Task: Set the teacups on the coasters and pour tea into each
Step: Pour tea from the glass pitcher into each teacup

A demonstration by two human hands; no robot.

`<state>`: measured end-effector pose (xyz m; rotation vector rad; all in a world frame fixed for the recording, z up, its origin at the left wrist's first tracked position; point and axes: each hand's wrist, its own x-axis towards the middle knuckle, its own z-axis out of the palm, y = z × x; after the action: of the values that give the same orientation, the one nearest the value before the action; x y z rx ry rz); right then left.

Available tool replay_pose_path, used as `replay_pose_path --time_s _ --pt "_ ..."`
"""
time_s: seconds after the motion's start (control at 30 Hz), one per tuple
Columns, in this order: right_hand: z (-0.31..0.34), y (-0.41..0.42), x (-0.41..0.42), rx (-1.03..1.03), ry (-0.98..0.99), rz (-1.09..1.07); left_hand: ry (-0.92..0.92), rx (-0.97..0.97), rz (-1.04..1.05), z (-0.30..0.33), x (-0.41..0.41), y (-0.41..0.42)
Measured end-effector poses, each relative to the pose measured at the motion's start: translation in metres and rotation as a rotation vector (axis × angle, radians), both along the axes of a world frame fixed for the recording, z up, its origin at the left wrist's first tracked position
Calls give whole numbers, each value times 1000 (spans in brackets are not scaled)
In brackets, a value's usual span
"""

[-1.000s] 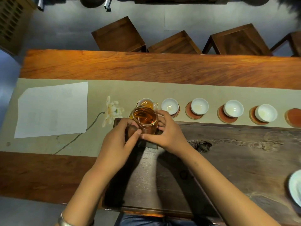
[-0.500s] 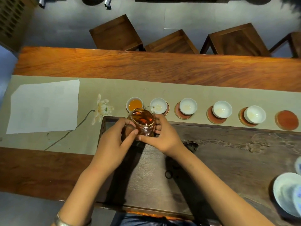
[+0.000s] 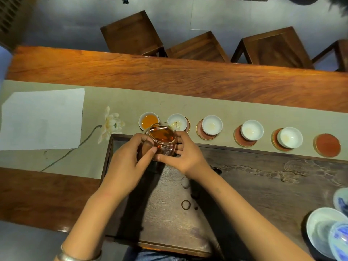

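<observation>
A glass pitcher (image 3: 162, 140) of amber tea is held between both hands near the far left corner of the dark tea tray (image 3: 263, 178). My left hand (image 3: 130, 161) grips its left side and my right hand (image 3: 185, 153) grips its right side. Its spout points toward the second white teacup (image 3: 178, 123). The leftmost teacup (image 3: 149, 121) holds orange tea. Three more white teacups (image 3: 212, 125) (image 3: 252, 130) (image 3: 291, 137) sit partly on red coasters (image 3: 240, 140) and hold no tea. The rightmost red coaster (image 3: 327, 145) carries no cup.
A white paper sheet (image 3: 42, 119) lies at the left on the beige runner (image 3: 122, 102) with a painted flower (image 3: 111, 124). Blue-and-white bowls (image 3: 323, 228) stand at the tray's right end. Wooden stools (image 3: 273, 48) line the table's far side.
The pitcher in both hands has shifted right from over the leftmost cup toward the second cup. The leftmost cup now shows tea in it.
</observation>
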<state>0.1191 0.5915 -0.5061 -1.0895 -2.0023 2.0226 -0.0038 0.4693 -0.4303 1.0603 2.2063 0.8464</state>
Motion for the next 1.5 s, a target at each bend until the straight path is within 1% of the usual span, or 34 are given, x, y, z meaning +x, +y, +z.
replay_pose_path --time_s 0.63,0.93,1.5 --pt "1 0 -4 -62 23 -5 20 -22 -31 -2 -7 1" --pt "-1 -1 -4 -48 29 -22 14 -20 -24 -5 -9 1" --pt "-4 0 -4 -83 28 -19 -6 -11 -19 -5 -7 3"
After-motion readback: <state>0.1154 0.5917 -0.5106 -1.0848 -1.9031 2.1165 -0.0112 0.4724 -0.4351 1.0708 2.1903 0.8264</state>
